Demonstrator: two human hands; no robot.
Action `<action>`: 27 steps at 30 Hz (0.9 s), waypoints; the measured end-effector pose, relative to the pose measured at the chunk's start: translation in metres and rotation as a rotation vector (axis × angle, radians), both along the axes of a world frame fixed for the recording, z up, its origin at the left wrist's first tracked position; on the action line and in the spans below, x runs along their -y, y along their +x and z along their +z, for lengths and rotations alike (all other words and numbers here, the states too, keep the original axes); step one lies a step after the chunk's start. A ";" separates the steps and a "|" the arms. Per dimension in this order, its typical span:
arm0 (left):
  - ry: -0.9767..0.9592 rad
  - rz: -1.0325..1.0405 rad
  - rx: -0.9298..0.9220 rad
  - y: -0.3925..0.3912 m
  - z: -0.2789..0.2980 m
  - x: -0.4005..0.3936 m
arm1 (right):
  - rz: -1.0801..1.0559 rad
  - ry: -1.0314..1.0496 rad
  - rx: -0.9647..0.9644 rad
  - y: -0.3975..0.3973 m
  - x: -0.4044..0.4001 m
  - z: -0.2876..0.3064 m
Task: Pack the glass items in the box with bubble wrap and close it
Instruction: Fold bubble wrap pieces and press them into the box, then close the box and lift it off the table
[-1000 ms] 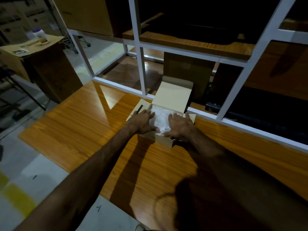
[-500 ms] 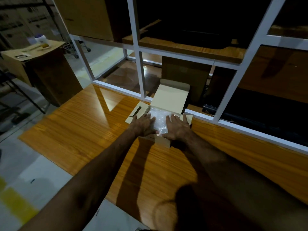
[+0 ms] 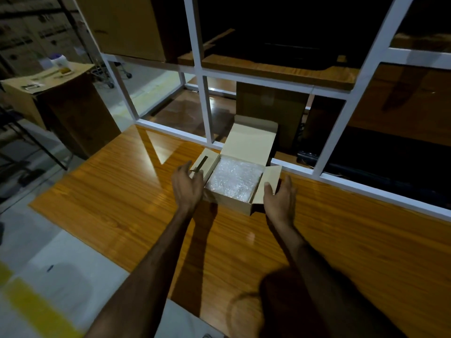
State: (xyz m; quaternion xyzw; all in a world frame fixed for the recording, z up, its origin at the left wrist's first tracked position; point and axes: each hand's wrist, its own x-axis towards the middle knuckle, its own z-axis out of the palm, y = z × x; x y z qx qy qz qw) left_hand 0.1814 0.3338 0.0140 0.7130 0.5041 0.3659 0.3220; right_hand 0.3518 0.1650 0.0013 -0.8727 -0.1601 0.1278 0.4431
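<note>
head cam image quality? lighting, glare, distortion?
Head view: dim overall; the bubble wrap in the box is brightest; glare streak on the table left of the left hand; arm shadows darken the near wood; white frame bars splay from wide-angle distortion.

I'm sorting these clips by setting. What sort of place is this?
Probably a warehouse or packing area: large cardboard cartons stand on white metal racking, and a small box filled with bubble wrap sits on a wooden worktable.
</note>
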 end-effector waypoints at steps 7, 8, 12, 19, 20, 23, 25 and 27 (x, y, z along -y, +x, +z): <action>-0.363 0.063 0.181 0.017 -0.004 -0.040 | -0.043 0.089 -0.231 0.007 -0.013 -0.010; -0.372 0.053 0.173 0.019 -0.004 -0.045 | -0.039 0.097 -0.221 0.006 -0.014 -0.009; -0.355 0.017 0.171 0.023 0.000 -0.048 | -0.015 0.137 -0.157 0.001 -0.020 -0.003; -0.048 -0.163 0.167 0.036 -0.008 -0.033 | 0.018 0.128 -0.086 -0.008 -0.033 0.007; -0.024 -0.179 0.118 0.038 -0.011 -0.029 | 0.018 0.123 -0.083 -0.010 -0.035 0.009; 0.115 -0.217 0.022 0.043 -0.023 -0.019 | 0.020 0.092 -0.073 -0.012 -0.038 0.014; 0.190 -0.263 -0.089 0.043 -0.024 -0.013 | 0.039 0.075 -0.059 -0.013 -0.038 0.017; 0.242 -0.312 -0.321 0.042 -0.022 -0.009 | 0.050 0.053 -0.050 -0.013 -0.037 0.020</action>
